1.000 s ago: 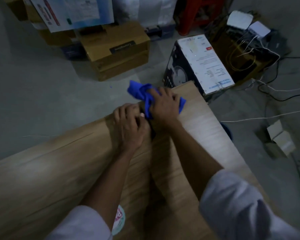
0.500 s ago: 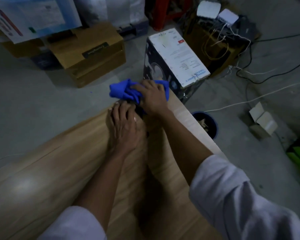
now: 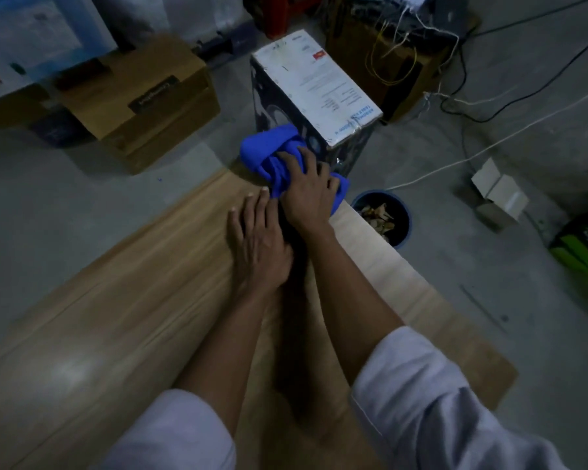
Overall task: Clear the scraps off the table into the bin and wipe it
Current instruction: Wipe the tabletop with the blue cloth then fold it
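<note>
While the right hand (image 3: pixel 308 198) grips one crumpled blue cloth (image 3: pixel 269 154), fingers bent into its soft folds, the left hand (image 3: pixel 257 247) lies palm down just beside it, fingers straight and close together. Both rest at the far corner of the worktop (image 3: pixel 116 317), a smooth wood-grained board. Near its right edge, on the floor, stands one round dark bin (image 3: pixel 408 228) holding pale scraps (image 3: pixel 377 217).

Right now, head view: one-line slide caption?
Right hand grips blue cloth at wooden table corner; left hand flat beside it; scrap-filled bin on floor.
</note>
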`<action>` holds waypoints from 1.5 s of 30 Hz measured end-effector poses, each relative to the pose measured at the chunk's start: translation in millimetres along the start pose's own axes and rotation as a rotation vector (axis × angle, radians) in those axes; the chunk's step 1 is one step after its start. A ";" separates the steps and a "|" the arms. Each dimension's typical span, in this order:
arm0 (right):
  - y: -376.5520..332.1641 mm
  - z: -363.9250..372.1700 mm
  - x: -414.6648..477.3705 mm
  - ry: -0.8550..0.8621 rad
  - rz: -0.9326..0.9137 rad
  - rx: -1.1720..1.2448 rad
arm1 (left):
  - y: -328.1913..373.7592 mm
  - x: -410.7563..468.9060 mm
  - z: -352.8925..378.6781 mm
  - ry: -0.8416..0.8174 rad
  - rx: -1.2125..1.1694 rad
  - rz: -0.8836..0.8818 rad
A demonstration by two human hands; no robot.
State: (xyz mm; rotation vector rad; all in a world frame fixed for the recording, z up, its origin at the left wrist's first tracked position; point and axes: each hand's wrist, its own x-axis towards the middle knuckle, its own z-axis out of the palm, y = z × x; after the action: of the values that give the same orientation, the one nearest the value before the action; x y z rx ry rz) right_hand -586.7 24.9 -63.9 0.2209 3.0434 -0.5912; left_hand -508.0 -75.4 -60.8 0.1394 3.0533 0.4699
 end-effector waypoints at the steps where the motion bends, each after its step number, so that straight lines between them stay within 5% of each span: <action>1: 15.2 -1.8 -14.8 0.028 0.045 -0.023 | 4.6 -6.3 3.0 0.007 0.002 0.001; 10: 118.7 -82.7 -137.6 0.117 0.807 0.023 | 56.8 -58.7 -13.1 -0.236 -0.023 0.206; 13: 85.0 -87.0 -129.3 0.308 0.636 0.049 | 61.9 -59.1 -22.0 -0.122 -0.258 0.179; 18: 62.2 -44.5 -127.4 -0.038 0.267 0.074 | 62.1 -72.3 -14.8 0.086 -0.414 0.089; 21: 74.9 -39.2 -151.3 0.013 0.221 0.112 | 67.2 -74.7 -8.7 0.107 -0.354 0.169; 27: 66.2 -53.3 -226.5 0.307 0.419 0.234 | 105.2 -15.8 29.3 -0.281 0.063 0.370; 34: 108.8 -65.3 -262.5 0.502 0.591 0.450 | 170.5 -64.4 63.4 -0.232 0.185 0.595; 39: 142.7 -97.7 -297.1 0.754 0.693 0.413 | 208.5 -88.6 57.5 -0.339 -0.270 0.638; 41: 141.7 -110.9 -305.4 0.780 0.711 0.431 | 220.1 -90.9 48.1 -0.211 -0.445 0.705; 43: 135.8 -118.4 -307.7 0.821 0.696 0.449 | 225.0 -82.5 42.4 -0.004 -0.374 0.664; 45: 129.5 -115.6 -309.6 0.841 0.623 0.465 | 217.2 -72.8 43.0 -0.060 -0.117 0.548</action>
State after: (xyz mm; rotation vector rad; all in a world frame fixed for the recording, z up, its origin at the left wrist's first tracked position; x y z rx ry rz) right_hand -262.3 145.9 13.9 1.7357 3.1122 -1.3890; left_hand -415.2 136.7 -33.7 0.9749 2.8840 0.6487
